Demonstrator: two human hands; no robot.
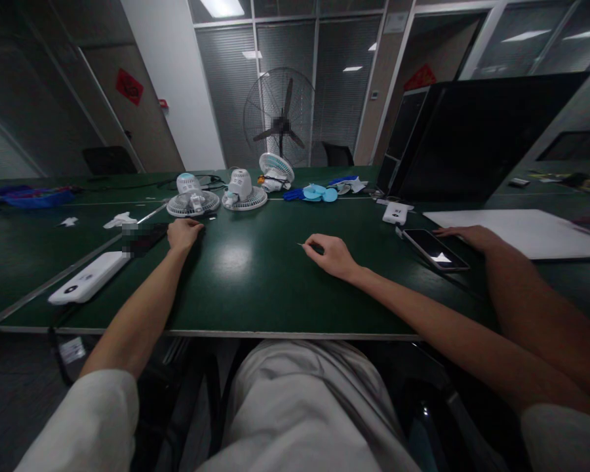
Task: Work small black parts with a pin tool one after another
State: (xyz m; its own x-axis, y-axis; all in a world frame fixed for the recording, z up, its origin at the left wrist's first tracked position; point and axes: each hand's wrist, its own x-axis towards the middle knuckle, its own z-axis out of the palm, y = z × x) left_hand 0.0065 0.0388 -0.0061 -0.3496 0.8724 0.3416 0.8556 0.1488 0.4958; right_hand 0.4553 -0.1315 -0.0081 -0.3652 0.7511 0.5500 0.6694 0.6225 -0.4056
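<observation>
My left hand (183, 235) rests on the green table (255, 288), its fingers closed beside a dark flat object (150, 239); whatever it may hold is hidden. Right of the table's middle, my right hand (332, 254) pinches a thin, pale, pointed item (299, 244) between thumb and finger; the item is too small to name. Beyond my left hand lie two white fan heads (193, 202) (244, 195), face down. A third fan head (276, 172) leans behind them, next to light-blue fan blades (319, 193).
Another person's hand (467, 236) lies at the right, between a phone (435, 249) and a white board (531, 229). A black monitor (482, 137) stands behind. A long white device (91, 277) lies at the left, near crumpled tissue (120, 220). A small white box (395, 212) sits right.
</observation>
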